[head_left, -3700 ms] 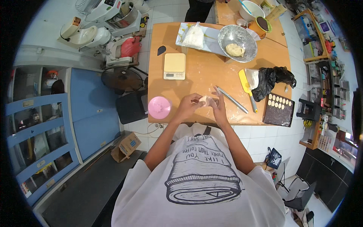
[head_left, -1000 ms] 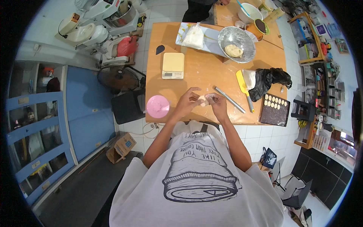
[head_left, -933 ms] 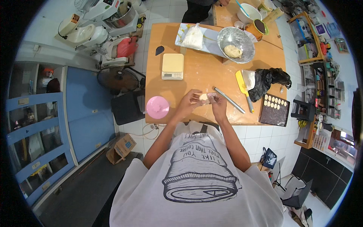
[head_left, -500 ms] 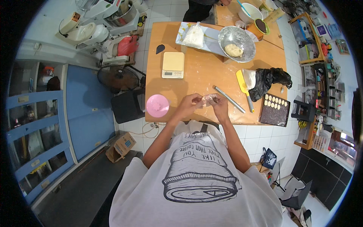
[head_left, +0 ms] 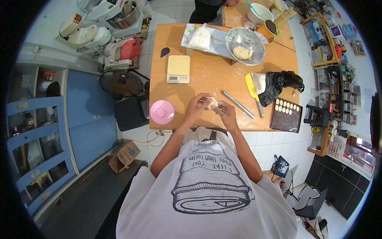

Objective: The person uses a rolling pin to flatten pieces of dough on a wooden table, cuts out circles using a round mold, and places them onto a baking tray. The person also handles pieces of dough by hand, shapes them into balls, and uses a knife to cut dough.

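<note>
Between my two hands, above the near edge of the wooden table [head_left: 203,85], is a flat round piece of pale dough [head_left: 212,104]. My left hand [head_left: 197,106] grips its left edge with fingers and thumb. On the other side my right hand [head_left: 226,112] pinches its lower right edge. Just beyond my right hand lies a metal rolling pin [head_left: 238,104]. A pink bowl [head_left: 162,112] stands left of my left hand. Farther off, a larger lump of dough [head_left: 242,53] rests in a metal bowl [head_left: 254,38].
A kitchen scale [head_left: 178,69] sits at the table's left. On the right are a yellow spatula [head_left: 251,86], a black plastic bag [head_left: 272,89] and a dark baking tray [head_left: 285,120] with several small dough rounds. A bag of white powder [head_left: 199,39] and a person [head_left: 205,12] are at the far side.
The dough piece now shows its flat face more plainly. My left hand has risen and turned around its upper left edge, and my right hand has shifted slightly lower.
</note>
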The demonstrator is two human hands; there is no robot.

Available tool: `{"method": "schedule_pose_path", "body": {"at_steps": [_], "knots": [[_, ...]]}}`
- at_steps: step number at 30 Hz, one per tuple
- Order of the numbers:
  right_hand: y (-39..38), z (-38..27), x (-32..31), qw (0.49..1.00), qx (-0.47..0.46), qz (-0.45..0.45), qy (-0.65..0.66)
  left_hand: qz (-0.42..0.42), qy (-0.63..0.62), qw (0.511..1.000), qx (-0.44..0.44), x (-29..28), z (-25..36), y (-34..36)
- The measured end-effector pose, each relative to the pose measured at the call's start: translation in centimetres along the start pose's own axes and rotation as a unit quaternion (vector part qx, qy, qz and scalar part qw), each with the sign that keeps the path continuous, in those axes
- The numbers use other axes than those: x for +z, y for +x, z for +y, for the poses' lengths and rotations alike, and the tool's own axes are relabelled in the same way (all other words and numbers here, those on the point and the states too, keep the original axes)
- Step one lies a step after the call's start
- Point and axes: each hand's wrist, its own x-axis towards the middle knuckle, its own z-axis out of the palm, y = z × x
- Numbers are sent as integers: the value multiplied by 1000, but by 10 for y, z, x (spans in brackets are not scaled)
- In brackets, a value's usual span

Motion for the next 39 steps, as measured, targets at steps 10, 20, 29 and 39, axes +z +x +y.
{"method": "schedule_pose_path", "body": {"at_steps": [10, 20, 29, 39], "knots": [[3, 11, -3, 999, -2, 37, 40, -10, 63, 998, 1, -8, -20, -2], [-20, 56, 1, 999, -2, 28, 41, -81, -107, 979, -153, -4, -69, -22], [4, 91, 9, 997, 47, 57, 19, 40, 204, 978, 10, -22, -81, 24], [34, 126, 6, 995, 52, 18, 82, 31, 178, 983, -7, -45, -123, 68]]}}
